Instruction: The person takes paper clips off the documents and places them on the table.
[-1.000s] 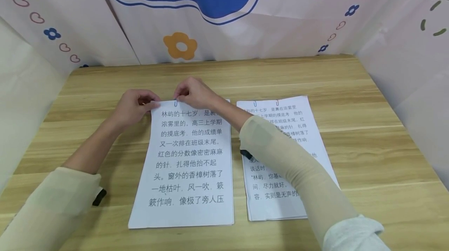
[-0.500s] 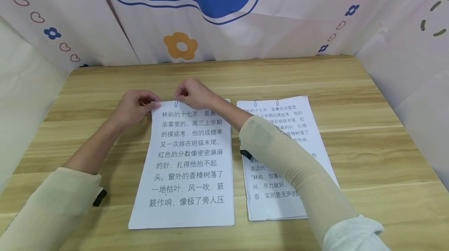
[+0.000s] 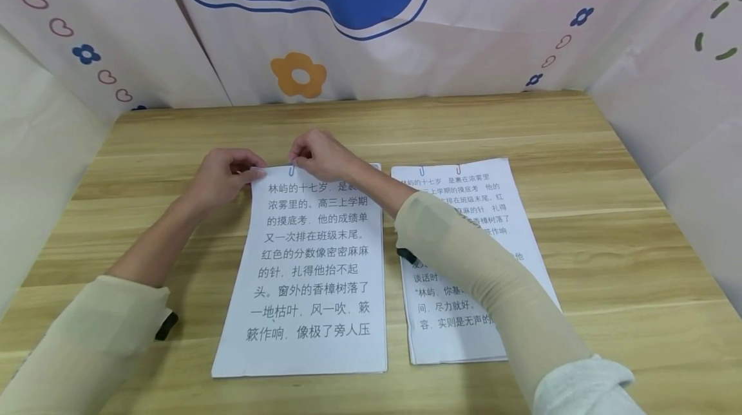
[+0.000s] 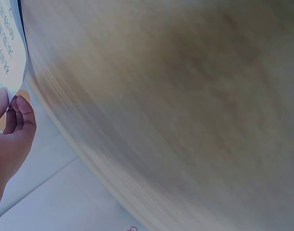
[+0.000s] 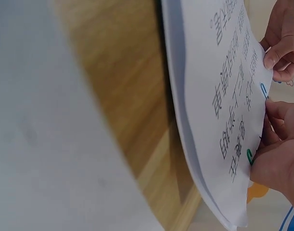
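Observation:
A stack of printed paper (image 3: 315,273) lies on the left, its top edge raised towards the right wrist camera. My left hand (image 3: 223,176) pinches its top left corner between thumb and fingers, as the left wrist view also shows. Beside that corner a blue paper clip (image 5: 263,90) sits on the top edge, pointing down over the page. My right hand (image 3: 321,154) has curled fingertips pinched at the clip's upper end. A green paper clip (image 5: 249,155) shows on the same edge by the right hand; in the head view that hand hides it.
To the right lies a second printed stack (image 3: 458,344), partly under my right forearm. It carries a blue paper clip (image 3: 422,171) and a red paper clip (image 3: 458,170). The wood-grain table (image 3: 614,260) meets a printed cloth backdrop (image 3: 406,67) behind.
Almost nothing differs. Both hands keep their hold at the top edge, and the left stack's top has shifted very slightly to the right.

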`<state>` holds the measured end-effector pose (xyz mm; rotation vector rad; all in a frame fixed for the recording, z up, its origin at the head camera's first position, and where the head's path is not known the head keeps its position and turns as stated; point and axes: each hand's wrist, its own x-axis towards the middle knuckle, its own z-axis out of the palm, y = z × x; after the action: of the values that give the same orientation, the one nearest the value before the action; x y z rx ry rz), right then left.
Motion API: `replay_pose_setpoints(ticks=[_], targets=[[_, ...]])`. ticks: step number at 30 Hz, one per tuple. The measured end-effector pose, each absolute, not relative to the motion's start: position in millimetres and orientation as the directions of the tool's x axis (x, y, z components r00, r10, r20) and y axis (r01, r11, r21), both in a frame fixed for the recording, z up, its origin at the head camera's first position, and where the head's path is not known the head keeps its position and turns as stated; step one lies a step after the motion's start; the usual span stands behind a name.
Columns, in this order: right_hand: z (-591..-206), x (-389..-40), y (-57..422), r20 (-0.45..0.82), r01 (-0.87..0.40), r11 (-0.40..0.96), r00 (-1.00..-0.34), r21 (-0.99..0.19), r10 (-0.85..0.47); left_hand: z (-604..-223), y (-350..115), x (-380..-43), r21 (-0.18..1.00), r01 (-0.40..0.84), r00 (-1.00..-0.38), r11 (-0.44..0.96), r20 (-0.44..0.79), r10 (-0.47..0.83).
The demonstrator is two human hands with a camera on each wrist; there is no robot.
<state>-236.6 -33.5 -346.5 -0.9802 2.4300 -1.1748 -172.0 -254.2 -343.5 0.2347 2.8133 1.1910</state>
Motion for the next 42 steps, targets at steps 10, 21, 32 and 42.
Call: replay_pose_setpoints(ticks=[10,21,32,42], targets=[[-346.3,-236.1,-33.5,0.041,-0.451,0.453,-0.742,-0.769,-0.670,-342.4,-253.2,-172.2,0.712,0.106,-0.986,0.694,-0.018,0.168],[-344.2,-235.2,-33.7,0.025,-0.447,0.471,-0.745,-0.761,-0.667,-342.3,-252.4,-173.3,0.717,0.096,-0.986,0.691,-0.025,0.163],[-339.8,-233.7,-37.0,-0.007,-0.484,0.543,-0.742,-0.686,-0.671,-342.1,-252.2,-171.7,0.718,0.108,-0.987,0.688,-0.007,0.162],[-345.3,-234.6,-36.1,0.028,-0.476,0.518,-0.755,-0.711,-0.655,-344.9,-252.3,-172.9,0.727,0.095,-0.989,0.680,-0.011,0.150]])
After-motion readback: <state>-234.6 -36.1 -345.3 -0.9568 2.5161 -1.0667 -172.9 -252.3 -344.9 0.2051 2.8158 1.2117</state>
